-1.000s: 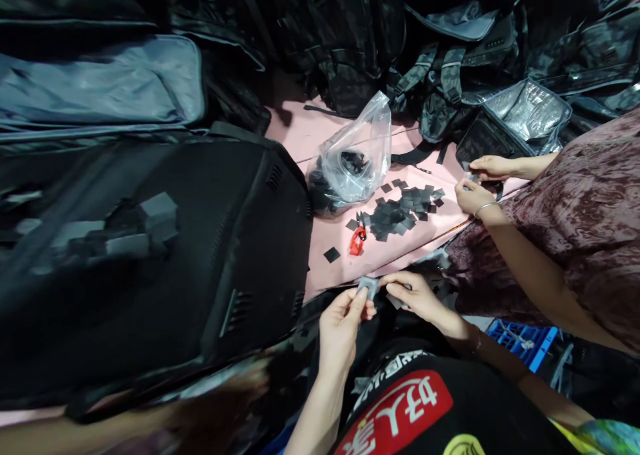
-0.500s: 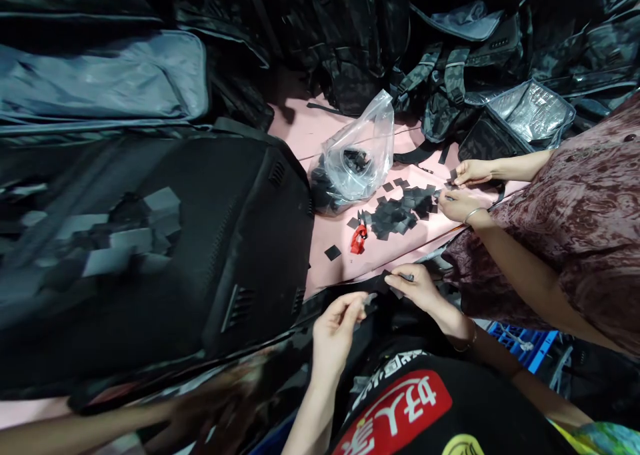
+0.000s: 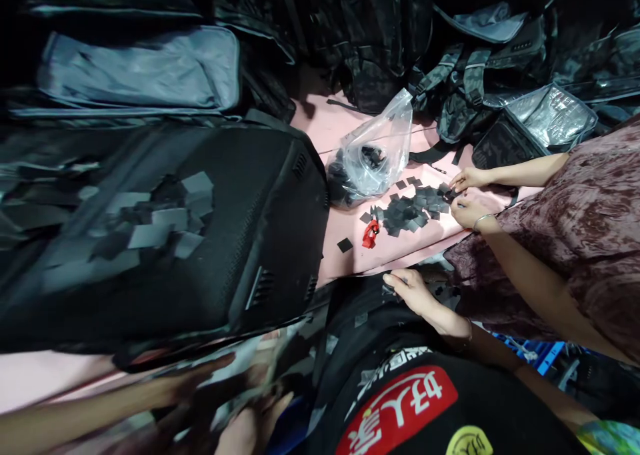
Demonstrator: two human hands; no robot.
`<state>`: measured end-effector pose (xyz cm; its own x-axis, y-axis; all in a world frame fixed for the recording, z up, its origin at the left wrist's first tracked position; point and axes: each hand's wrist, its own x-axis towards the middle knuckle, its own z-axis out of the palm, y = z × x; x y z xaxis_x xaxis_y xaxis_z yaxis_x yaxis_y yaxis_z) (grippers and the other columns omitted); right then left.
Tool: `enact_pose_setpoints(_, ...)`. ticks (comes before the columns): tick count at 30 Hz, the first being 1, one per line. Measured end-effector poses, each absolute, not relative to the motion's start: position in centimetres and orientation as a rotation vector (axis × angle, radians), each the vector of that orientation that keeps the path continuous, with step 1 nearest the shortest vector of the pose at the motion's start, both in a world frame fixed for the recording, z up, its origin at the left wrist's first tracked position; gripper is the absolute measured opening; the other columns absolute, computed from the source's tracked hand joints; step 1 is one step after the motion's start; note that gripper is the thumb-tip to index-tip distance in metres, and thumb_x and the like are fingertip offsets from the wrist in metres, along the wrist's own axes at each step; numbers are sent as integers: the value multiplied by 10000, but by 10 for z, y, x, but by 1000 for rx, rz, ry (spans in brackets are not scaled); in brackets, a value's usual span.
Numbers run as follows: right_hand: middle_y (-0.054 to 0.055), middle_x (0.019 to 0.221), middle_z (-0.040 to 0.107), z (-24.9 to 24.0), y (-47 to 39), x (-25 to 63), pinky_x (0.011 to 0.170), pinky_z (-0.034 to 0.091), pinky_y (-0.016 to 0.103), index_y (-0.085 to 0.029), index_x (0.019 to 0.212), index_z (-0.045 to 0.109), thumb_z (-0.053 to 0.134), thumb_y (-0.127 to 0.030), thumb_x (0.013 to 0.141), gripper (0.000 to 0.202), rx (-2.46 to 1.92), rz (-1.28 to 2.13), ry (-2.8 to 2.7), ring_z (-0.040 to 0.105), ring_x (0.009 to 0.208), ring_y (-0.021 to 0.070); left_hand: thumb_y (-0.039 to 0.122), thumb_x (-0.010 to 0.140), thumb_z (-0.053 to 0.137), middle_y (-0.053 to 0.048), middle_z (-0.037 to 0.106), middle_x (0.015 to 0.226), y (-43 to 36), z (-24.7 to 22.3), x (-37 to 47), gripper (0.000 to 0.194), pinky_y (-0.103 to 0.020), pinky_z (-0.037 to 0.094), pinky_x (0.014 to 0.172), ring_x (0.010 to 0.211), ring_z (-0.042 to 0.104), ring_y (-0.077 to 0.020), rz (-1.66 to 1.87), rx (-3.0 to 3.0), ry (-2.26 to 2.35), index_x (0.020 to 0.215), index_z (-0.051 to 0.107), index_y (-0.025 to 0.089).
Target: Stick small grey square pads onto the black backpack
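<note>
My right hand [image 3: 413, 293] is closed in a pinch above my black apron [image 3: 365, 325]; what it holds is too dark and small to make out. My left hand [image 3: 250, 423] is low at the bottom edge, smeared by motion, close to pale and dark material; its fingers do not show clearly. Small black square patches [image 3: 410, 211] lie in a loose pile on the pink table [image 3: 333, 265]. Red-handled scissors [image 3: 371, 232] rest beside them, and a single square patch [image 3: 345, 245] lies apart. A clear plastic bag [image 3: 375, 155] with dark contents stands behind.
A large black backpack [image 3: 240, 195] fills the left, with grey and black squares [image 3: 170, 218] on it. More camouflage bags [image 3: 370, 35] crowd the back. At right, a co-worker's hands [image 3: 467, 198] touch the patches. Another person's arm [image 3: 120, 398] reaches in from lower left.
My left hand has left the small pieces near my right hand and swung down and left. The black square at my right fingertips no longer shows plainly. The view has shifted left.
</note>
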<state>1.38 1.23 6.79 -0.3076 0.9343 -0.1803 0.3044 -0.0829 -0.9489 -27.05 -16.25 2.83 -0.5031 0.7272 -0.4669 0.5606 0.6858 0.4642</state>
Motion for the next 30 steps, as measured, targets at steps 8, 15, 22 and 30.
enact_pose_setpoints(8,-41,470,336,77,3,7,506,255,235,-181,488,347,454,-449,831,448,-1245,1452,-1728,319,489,88,428,699,617,-92,707,915,-75,91,-165,368,-366,527,746,785,657,-233,1024,924,1676,977,679,195)
enact_pose_setpoints(15,-38,512,377,86,-2,15,509,265,223,-159,526,440,490,-501,808,446,-1180,1555,-1743,332,524,83,298,605,730,11,583,529,-50,102,-127,186,-236,464,514,474,523,-113,1072,809,1375,654,633,147)
enact_pose_setpoints(22,-52,499,362,86,-1,15,451,224,211,-150,547,480,564,-560,727,455,-1122,1973,-1562,298,472,61,339,740,612,18,519,521,-65,99,-128,224,-217,391,514,485,472,-104,1045,1116,1442,600,551,175)
enact_pose_setpoints(30,-74,476,317,88,2,16,407,174,205,-182,595,402,541,-638,717,492,-1024,2326,-1322,238,421,50,458,732,610,54,406,513,-66,93,-123,323,-211,318,461,448,358,-81,1110,828,1306,630,494,174)
